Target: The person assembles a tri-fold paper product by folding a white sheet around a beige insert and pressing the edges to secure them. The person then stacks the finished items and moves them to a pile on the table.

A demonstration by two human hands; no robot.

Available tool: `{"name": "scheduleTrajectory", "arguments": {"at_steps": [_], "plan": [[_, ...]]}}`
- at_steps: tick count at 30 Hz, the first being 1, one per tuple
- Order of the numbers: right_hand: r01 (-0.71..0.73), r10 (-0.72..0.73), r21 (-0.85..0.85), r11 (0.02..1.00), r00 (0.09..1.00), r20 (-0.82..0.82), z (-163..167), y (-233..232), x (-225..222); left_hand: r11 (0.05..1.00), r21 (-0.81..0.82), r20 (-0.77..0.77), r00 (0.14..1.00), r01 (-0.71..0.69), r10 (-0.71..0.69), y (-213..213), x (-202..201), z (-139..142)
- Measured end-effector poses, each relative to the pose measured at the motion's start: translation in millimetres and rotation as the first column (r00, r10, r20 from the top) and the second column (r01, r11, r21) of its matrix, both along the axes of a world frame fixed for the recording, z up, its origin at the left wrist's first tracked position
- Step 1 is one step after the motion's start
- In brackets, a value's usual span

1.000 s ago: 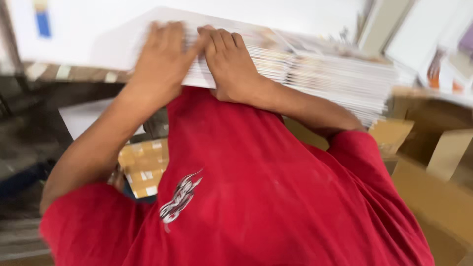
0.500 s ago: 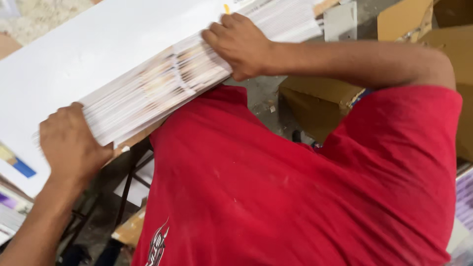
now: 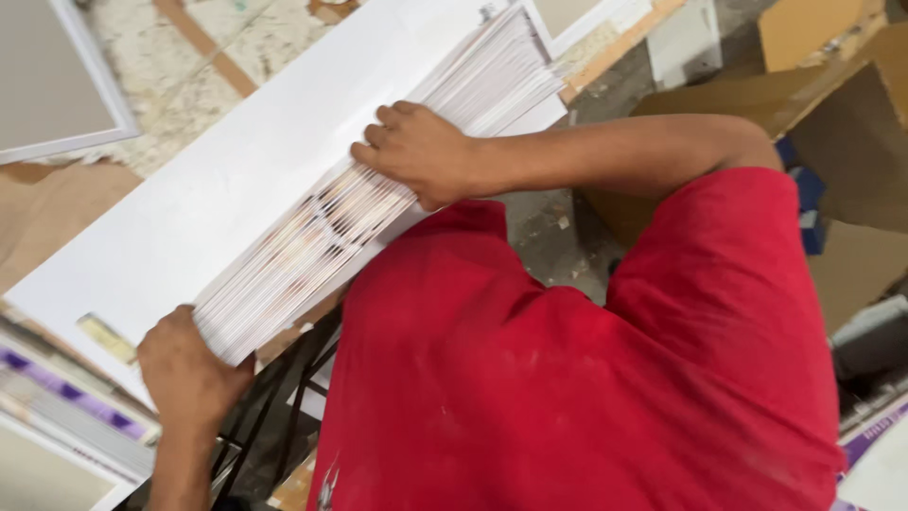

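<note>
Hands bracket a thick stack of white sheets (image 3: 369, 208) that lies slantwise on a long white board (image 3: 189, 199). The right hand (image 3: 421, 151) sits on the upper long edge, fingers curled together and pressing down into the fanned sheet edges just under the fingertips; the left hand (image 3: 189, 374) cups the stack's near end, though whether its fingers are wrapped beneath cannot be told. Squaring such a stack would seem to go best with the end kept firmly backed by the left palm while the right fingers press evenly, since loose sheets beyond the knuckles are splaying out. Past the fingertips the white board gives way to a speckled floor (image 3: 161, 57) with brown paper; behind the right wrist stand open cardboard boxes (image 3: 851, 142), and beside the left hand lie framed panels with purple trim (image 3: 66, 397).
</note>
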State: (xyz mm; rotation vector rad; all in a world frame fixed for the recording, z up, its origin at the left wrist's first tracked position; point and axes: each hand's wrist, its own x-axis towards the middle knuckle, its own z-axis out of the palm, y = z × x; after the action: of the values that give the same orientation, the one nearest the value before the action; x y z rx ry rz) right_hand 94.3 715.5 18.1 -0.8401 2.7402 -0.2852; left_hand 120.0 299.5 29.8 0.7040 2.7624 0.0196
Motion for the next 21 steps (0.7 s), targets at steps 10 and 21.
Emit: {"name": "scheduleTrajectory", "arguments": {"at_steps": [10, 21], "plan": [[0.018, -0.018, -0.072, 0.997, 1.000, 0.000, -26, 17, -14, 0.934, 0.277, 0.030, 0.970, 0.225, -0.242, 167, -31, 24], [0.087, -0.325, -0.882, 0.463, 0.942, -0.077, 4, 172, 32, 0.973, 0.170, 0.027, 0.987, 0.154, -0.160, 257, -56, -19]]}}
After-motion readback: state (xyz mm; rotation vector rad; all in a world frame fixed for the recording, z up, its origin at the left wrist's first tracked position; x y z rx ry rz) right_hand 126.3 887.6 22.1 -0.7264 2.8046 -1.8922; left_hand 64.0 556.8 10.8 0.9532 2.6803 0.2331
